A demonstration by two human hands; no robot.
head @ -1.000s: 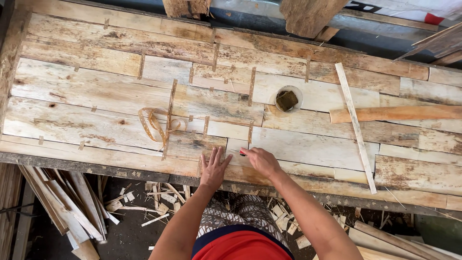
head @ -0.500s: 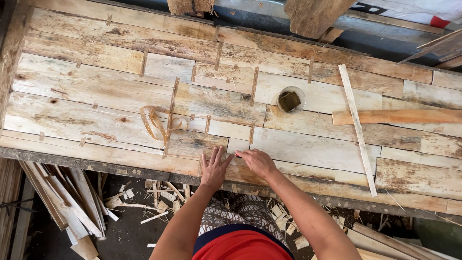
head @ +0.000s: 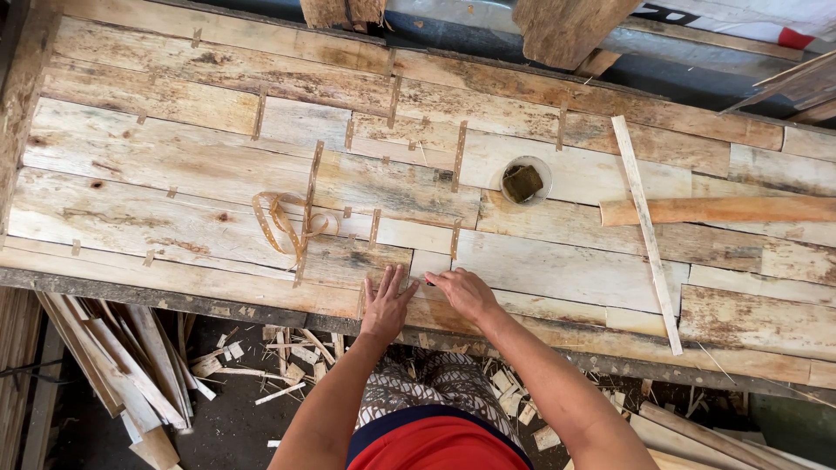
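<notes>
Rough patched boards make up our bench (head: 174,174), which fills the upper two thirds of the frame, with offcuts (head: 131,365) heaped on the floor at lower left. Our left hand (head: 386,305) lies flat near the front edge at lower centre, fingers spread and holding nothing, pressing down a small board piece (head: 431,261). Our right hand (head: 466,292) sits just beside it, fingers curled at the piece's lower edge; something small and dark shows at the fingertips, but we cannot tell what it is or whether it is pinched. To do this well, we judge, the flat palm should keep the piece flush with its neighbours while the right fingers work the seam, both hands staying close together so nothing shifts. Left of the hands a coil of strip (head: 283,222) lies loose; a round cup (head: 524,180) stands at upper centre, and a thin slat (head: 646,231) crosses a thick stick (head: 723,209) at right, all well apart from the hands.
</notes>
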